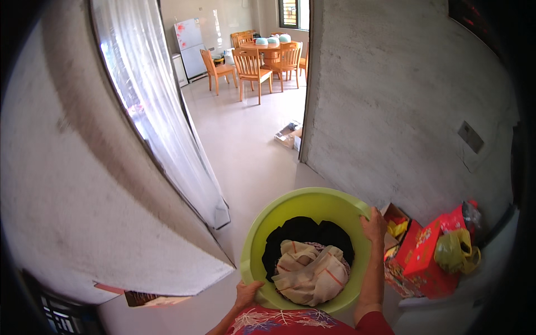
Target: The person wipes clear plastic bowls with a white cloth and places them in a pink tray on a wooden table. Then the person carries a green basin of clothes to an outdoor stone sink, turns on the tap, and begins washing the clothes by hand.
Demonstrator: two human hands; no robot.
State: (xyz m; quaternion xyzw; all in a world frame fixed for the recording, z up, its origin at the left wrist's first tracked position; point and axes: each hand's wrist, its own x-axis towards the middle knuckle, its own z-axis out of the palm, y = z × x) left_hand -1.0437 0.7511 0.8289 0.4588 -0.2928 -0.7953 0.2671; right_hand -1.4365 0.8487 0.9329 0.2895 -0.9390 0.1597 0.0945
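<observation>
A lime-green plastic basin (pixel 304 196) is held against the front of my red patterned top. My left hand (pixel 247 291) grips its near left rim, thumb over the edge. On the far right rim my right hand (pixel 374 224) is closed round the lip. Inside lie a beige cloth with orange stripes (pixel 310 276) and a black garment (pixel 298 228) bunched behind it. A bit of patterned fabric shows between them. The fingers under the rim are partly hidden.
Red boxes (pixel 421 259) and a yellow-green plastic bag (pixel 453 250) stand by the right wall. A translucent curtain (pixel 151 106) hangs at the doorway's left. Beyond are an open carton (pixel 288 134), wooden chairs (pixel 249 64), a round table (pixel 268 46) and a fridge (pixel 191 47).
</observation>
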